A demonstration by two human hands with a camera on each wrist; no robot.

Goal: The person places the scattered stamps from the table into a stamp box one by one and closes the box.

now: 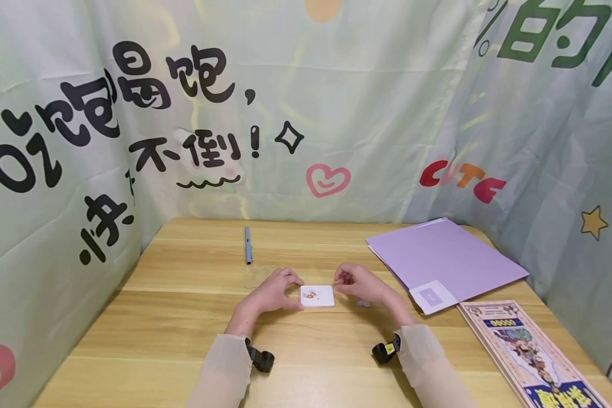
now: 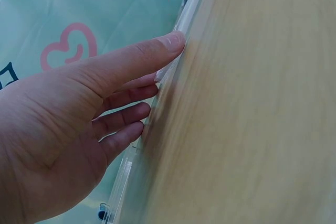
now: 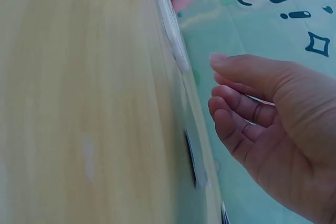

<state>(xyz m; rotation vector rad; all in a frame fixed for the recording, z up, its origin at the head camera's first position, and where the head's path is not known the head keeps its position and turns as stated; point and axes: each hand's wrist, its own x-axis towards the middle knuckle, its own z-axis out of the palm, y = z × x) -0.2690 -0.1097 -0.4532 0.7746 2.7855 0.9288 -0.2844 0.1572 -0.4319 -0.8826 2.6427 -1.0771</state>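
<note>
A small stack of white cards (image 1: 324,296), with rounded corners and a little coloured picture on top, lies on the wooden table. My left hand (image 1: 272,292) holds it by its left end, thumb at the near edge and fingers at the far edge. In the left wrist view the same hand (image 2: 68,114) has its thumb against the white stack (image 2: 181,30). Just beyond the stack's right end is my right hand (image 1: 362,282), fingers loosely bent. The right wrist view shows this hand (image 3: 278,114) apart from the stack (image 3: 173,30), with nothing in its fingers.
A clear flat plastic piece (image 1: 255,276) lies beside my left hand, and a blue pen (image 1: 248,245) behind it. Partly under my right hand is a small flat item (image 1: 363,303). To the right are a purple folder (image 1: 443,255), a pale card (image 1: 432,297) and a printed booklet (image 1: 530,351).
</note>
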